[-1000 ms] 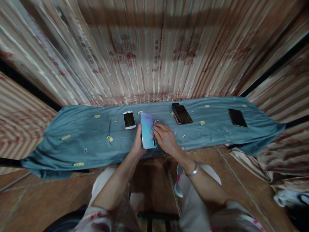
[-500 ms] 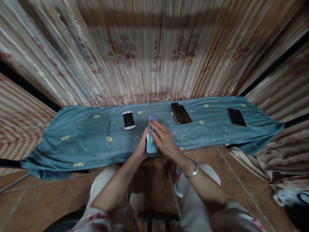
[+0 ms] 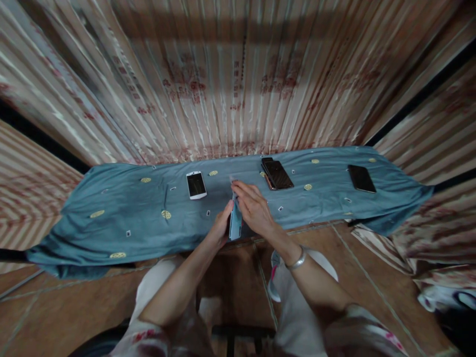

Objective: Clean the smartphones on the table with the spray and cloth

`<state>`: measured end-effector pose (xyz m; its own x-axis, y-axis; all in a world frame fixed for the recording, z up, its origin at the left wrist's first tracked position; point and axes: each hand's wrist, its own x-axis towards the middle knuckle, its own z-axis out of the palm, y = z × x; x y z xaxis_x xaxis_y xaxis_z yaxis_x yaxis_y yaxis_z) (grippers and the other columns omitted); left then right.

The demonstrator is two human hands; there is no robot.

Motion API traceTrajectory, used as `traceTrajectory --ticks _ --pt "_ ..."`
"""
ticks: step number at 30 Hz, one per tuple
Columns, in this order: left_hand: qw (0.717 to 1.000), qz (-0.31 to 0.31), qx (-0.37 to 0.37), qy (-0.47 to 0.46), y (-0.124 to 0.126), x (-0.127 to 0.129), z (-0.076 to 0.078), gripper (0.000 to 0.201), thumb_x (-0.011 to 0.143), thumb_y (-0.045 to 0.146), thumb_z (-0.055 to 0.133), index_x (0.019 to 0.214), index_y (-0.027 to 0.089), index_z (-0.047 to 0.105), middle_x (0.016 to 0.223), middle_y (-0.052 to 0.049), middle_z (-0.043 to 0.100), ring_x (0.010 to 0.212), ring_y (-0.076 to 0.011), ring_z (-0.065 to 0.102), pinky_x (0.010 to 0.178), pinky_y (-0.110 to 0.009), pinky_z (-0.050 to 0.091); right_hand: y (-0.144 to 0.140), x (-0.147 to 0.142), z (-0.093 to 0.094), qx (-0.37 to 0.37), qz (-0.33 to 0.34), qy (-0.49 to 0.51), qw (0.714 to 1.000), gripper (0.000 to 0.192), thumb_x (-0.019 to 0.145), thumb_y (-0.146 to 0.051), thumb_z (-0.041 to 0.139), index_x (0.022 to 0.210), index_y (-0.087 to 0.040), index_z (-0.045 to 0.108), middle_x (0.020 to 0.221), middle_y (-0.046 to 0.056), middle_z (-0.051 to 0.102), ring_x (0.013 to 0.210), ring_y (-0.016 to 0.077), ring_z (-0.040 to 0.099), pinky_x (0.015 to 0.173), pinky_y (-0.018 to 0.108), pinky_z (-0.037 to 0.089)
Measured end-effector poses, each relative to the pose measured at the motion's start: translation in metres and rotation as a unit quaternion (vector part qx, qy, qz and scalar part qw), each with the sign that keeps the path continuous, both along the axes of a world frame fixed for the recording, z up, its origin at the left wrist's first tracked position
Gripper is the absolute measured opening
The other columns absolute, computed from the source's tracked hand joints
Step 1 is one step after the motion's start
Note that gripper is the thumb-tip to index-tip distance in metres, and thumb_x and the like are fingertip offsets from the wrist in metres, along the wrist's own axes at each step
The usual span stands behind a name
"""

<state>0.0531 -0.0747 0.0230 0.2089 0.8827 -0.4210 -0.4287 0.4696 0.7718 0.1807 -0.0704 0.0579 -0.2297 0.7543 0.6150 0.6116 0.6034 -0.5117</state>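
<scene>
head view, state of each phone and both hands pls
blue phone: on edge, held between both hands
left hand: grips it
right hand: grips it
white phone: flat, screen dark
stacked dark phones: flat
black phone: flat, screen dark

Cloth (image 3: 122,218) spread over long bench, curtain (image 3: 238,84) hung directly behind. On cloth, L to R: small phone (image 3: 196,185), held phone (image 3: 235,222) at ctr near front edge, stacked phones (image 3: 277,174) towards back, single phone (image 3: 361,178) far R. Held phone is set on edge between left hand (image 3: 221,228) and right hand (image 3: 253,210).
</scene>
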Motion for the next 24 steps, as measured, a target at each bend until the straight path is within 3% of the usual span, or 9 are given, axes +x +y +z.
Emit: traceTrajectory --ticks 4,8,13,19,24 --pt "1.0 -0.015 -0.021 0.009 -0.002 0.002 0.002 0.046 0.072 0.057 0.07 0.092 0.016 0.069 0.069 -0.003 0.068 0.06 -0.0165 0.064 0.058 -0.028 0.054 0.008 0.006 0.0 -0.019 -0.036 0.026 0.999 0.043 0.095 -0.018 0.037 0.134 -0.019 0.055 0.136 0.011 0.057 0.125 0.0221 0.051 0.109 0.044 0.04" --pt "0.998 -0.007 -0.046 -0.03 -0.001 0.001 0.014 0.042 0.08 0.055 0.062 0.099 0.018 0.067 0.082 -0.004 0.072 0.068 -0.0165 0.067 0.065 -0.031 0.058 0.014 0.008 -0.007 -0.05 -0.058 0.025 0.997 0.041 0.094 -0.02 0.04 0.131 -0.018 0.057 0.133 0.012 0.059 0.124 0.0232 0.052 0.11 0.044 0.039" --pt "0.996 0.004 -0.067 -0.055 -0.001 -0.003 0.023 0.043 0.087 0.055 0.053 0.101 0.017 0.067 0.08 -0.005 0.073 0.072 -0.0175 0.069 0.07 -0.032 0.058 0.017 0.008 -0.014 -0.075 -0.074 0.004 0.994 0.041 0.093 -0.019 0.041 0.129 -0.017 0.059 0.132 0.012 0.06 0.121 0.0239 0.054 0.109 0.045 0.04" --pt "0.997 -0.001 -0.033 -0.074 -0.002 -0.001 0.024 0.04 0.087 0.052 0.055 0.108 0.019 0.066 0.082 -0.004 0.073 0.071 -0.0182 0.069 0.069 -0.033 0.058 0.015 0.003 -0.012 -0.066 -0.062 0.023 0.996 0.038 0.092 -0.019 0.043 0.126 -0.017 0.061 0.131 0.011 0.061 0.121 0.0231 0.055 0.108 0.043 0.041" --pt "0.996 -0.01 0.009 -0.092 0.0 0.001 0.018 0.04 0.084 0.049 0.06 0.109 0.018 0.067 0.088 -0.005 0.074 0.084 -0.0216 0.07 0.075 -0.034 0.057 0.012 -0.003 -0.007 -0.051 -0.02 0.06 0.997 0.037 0.092 -0.019 0.046 0.125 -0.02 0.062 0.13 0.009 0.062 0.122 0.0204 0.056 0.108 0.04 0.041"
